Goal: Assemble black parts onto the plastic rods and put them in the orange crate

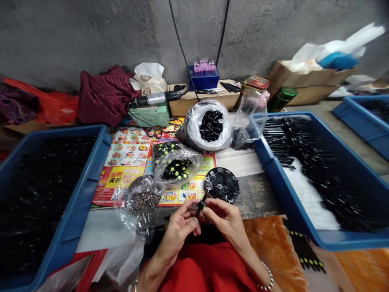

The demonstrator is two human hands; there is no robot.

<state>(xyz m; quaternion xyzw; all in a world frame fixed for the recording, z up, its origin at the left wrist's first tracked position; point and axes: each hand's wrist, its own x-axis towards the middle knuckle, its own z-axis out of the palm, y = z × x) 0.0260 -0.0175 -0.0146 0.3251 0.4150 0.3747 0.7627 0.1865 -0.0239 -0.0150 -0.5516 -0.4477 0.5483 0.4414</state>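
Note:
Just above my red-clad lap, both hands meet at the table's front edge. My left hand (182,225) pinches a small black plastic piece with a yellow-green spot (200,206). The fingers of my right hand (226,221) close on the same piece from the other side. Right behind my hands stands a round heap of flat black discs (222,184). Left of that, an open plastic bag (176,168) holds black parts with yellow-green caps. Small metal screws or rivets (144,200) lie in another plastic bag, nearest my left hand. The piece's exact kind is too small to tell.
Blue crates hold many black pieces, one at the left (69,221) and one at the right (273,178). A larger bag of black parts (211,125) stands farther back. Behind it are an electric screwdriver (156,98), a blue box (204,79) and a grey wall.

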